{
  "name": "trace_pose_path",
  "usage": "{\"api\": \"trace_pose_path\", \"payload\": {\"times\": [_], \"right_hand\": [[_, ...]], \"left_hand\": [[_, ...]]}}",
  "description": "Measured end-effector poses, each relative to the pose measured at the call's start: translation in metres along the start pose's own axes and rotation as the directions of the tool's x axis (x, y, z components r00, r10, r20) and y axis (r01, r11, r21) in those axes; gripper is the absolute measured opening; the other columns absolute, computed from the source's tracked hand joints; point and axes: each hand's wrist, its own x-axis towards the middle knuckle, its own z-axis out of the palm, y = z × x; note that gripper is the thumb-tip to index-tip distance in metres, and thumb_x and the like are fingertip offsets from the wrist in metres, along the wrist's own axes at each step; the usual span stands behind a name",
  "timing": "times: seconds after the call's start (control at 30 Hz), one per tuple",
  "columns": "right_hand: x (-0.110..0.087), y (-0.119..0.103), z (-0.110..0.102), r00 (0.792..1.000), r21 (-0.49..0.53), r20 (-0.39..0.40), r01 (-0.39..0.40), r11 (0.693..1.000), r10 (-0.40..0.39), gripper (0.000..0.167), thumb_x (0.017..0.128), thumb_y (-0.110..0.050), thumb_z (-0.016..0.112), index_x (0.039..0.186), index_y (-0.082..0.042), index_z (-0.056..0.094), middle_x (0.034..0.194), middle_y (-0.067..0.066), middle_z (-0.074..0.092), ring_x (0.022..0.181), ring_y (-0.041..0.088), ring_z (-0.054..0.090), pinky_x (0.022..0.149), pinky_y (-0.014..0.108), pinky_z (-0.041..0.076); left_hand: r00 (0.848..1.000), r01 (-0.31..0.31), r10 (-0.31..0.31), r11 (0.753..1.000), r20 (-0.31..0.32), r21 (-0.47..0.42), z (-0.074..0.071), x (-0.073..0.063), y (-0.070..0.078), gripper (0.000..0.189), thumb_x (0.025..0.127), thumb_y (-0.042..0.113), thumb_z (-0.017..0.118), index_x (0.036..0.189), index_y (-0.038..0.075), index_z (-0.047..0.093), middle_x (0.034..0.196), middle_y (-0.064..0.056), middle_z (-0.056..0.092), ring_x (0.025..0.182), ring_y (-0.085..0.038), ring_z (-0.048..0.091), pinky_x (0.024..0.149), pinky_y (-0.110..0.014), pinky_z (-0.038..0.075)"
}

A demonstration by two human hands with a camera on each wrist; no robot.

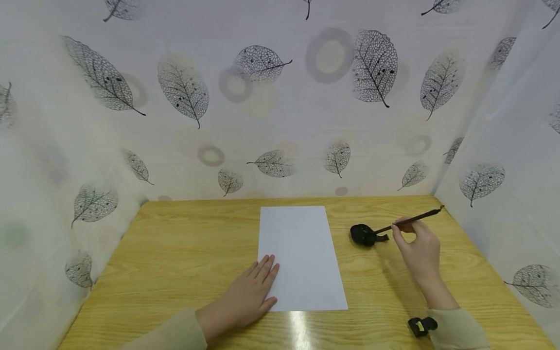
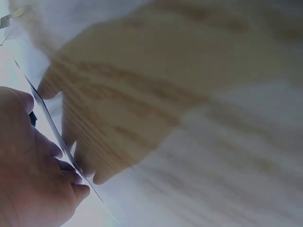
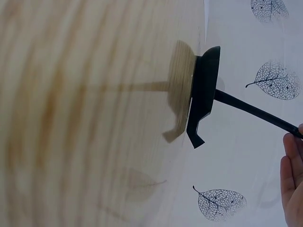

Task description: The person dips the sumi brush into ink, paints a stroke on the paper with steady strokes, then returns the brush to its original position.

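A sheet of white paper (image 1: pixel 304 257) lies on the wooden table. My left hand (image 1: pixel 251 294) rests flat on its lower left edge with straight fingers; the left wrist view shows that hand (image 2: pixel 35 165) close up along the paper's edge. To the right of the sheet stands a small black ink dish (image 1: pixel 362 235) with a short stem-like handle. My right hand (image 1: pixel 421 248) pinches a dark writing brush (image 1: pixel 409 222) between thumb and fingers. The brush slants down to the left, its tip inside the dish (image 3: pixel 205 80) and hidden by the wall.
A black wrist device (image 1: pixel 422 326) is at the right sleeve. White cloth (image 1: pixel 280 112) printed with skeleton leaves encloses the back and both sides of the wooden table (image 1: pixel 183 248).
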Motion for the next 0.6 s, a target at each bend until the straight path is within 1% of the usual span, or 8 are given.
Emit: {"api": "trace_pose_path", "payload": {"times": [0.1, 0.13, 0.17, 0.2, 0.27, 0.33, 0.43, 0.6], "right_hand": [[0.000, 0.000, -0.001, 1.000, -0.001, -0.006, 0.003, 1.000, -0.003, 0.016, 0.086, 0.005, 0.081, 0.101, 0.003, 0.076, 0.091, 0.020, 0.078, 0.078, 0.039, 0.072, 0.079, 0.004, 0.038], [0.000, 0.000, -0.001, 1.000, -0.003, -0.010, 0.005, 1.000, -0.005, 0.016, 0.086, 0.005, 0.082, 0.101, 0.002, 0.076, 0.091, 0.020, 0.078, 0.077, 0.034, 0.072, 0.078, 0.004, 0.038], [0.000, 0.000, -0.002, 1.000, -0.004, -0.015, 0.009, 1.000, -0.009, 0.016, 0.086, 0.005, 0.081, 0.101, 0.003, 0.076, 0.091, 0.020, 0.078, 0.077, 0.034, 0.072, 0.078, 0.004, 0.038], [0.001, 0.000, -0.002, 1.000, -0.004, -0.021, 0.010, 1.000, -0.011, 0.016, 0.086, 0.005, 0.082, 0.101, 0.002, 0.076, 0.091, 0.019, 0.078, 0.076, 0.028, 0.071, 0.078, 0.004, 0.038], [0.002, 0.000, -0.004, 0.999, 0.001, -0.035, 0.015, 1.000, -0.015, 0.016, 0.086, 0.005, 0.081, 0.101, 0.003, 0.076, 0.090, 0.019, 0.078, 0.079, 0.005, 0.067, 0.078, 0.005, 0.038], [0.003, -0.001, -0.007, 0.999, 0.018, -0.051, 0.016, 1.000, -0.016, 0.016, 0.086, 0.006, 0.080, 0.101, 0.003, 0.076, 0.089, 0.020, 0.077, 0.085, -0.015, 0.058, 0.077, 0.006, 0.038], [0.005, -0.002, -0.010, 0.997, 0.054, -0.073, 0.019, 0.998, -0.015, 0.016, 0.086, 0.008, 0.078, 0.101, 0.005, 0.075, 0.089, 0.022, 0.077, 0.093, -0.033, 0.041, 0.079, 0.006, 0.038], [0.007, -0.002, -0.014, 0.996, 0.087, -0.094, 0.000, 0.996, 0.008, 0.015, 0.088, 0.009, 0.077, 0.103, 0.008, 0.073, 0.091, 0.026, 0.075, 0.093, -0.034, 0.042, 0.082, 0.003, 0.036]], "left_hand": [[1.000, -0.010, 0.010, 1.000, 0.002, -0.016, 0.001, -0.003, -0.001, 0.073, 0.111, 0.048, 0.045, 0.166, 0.002, 0.032, 0.175, -0.020, 0.026, 0.164, -0.033, 0.027, 0.132, -0.049, 0.030], [1.000, -0.013, 0.013, 1.000, 0.000, -0.024, 0.001, -0.005, -0.001, 0.073, 0.111, 0.048, 0.046, 0.166, 0.002, 0.032, 0.175, -0.020, 0.026, 0.164, -0.033, 0.027, 0.132, -0.049, 0.030], [1.000, -0.016, 0.016, 1.000, -0.001, -0.026, 0.002, -0.006, -0.002, 0.073, 0.111, 0.047, 0.046, 0.166, 0.002, 0.032, 0.175, -0.020, 0.025, 0.164, -0.034, 0.027, 0.132, -0.049, 0.030], [1.000, -0.019, 0.019, 1.000, -0.008, -0.024, 0.003, -0.006, -0.002, 0.073, 0.111, 0.047, 0.047, 0.165, 0.002, 0.033, 0.175, -0.020, 0.026, 0.163, -0.034, 0.027, 0.132, -0.049, 0.030], [1.000, -0.021, 0.021, 1.000, -0.018, -0.015, 0.005, -0.008, -0.002, 0.072, 0.110, 0.047, 0.047, 0.165, 0.002, 0.034, 0.174, -0.020, 0.028, 0.163, -0.034, 0.028, 0.132, -0.049, 0.031], [0.999, -0.023, 0.023, 1.000, -0.030, -0.006, 0.006, -0.009, -0.002, 0.072, 0.110, 0.046, 0.049, 0.164, 0.001, 0.035, 0.174, -0.021, 0.030, 0.162, -0.034, 0.030, 0.131, -0.048, 0.032], [0.999, -0.024, 0.024, 1.000, -0.038, 0.004, 0.007, -0.010, -0.002, 0.072, 0.110, 0.046, 0.049, 0.164, 0.001, 0.036, 0.173, -0.021, 0.031, 0.162, -0.033, 0.031, 0.130, -0.047, 0.034], [0.999, -0.026, 0.027, 0.999, -0.040, 0.026, 0.007, -0.010, -0.002, 0.072, 0.110, 0.046, 0.048, 0.164, 0.001, 0.035, 0.173, -0.021, 0.030, 0.162, -0.033, 0.032, 0.130, -0.046, 0.034]]}}
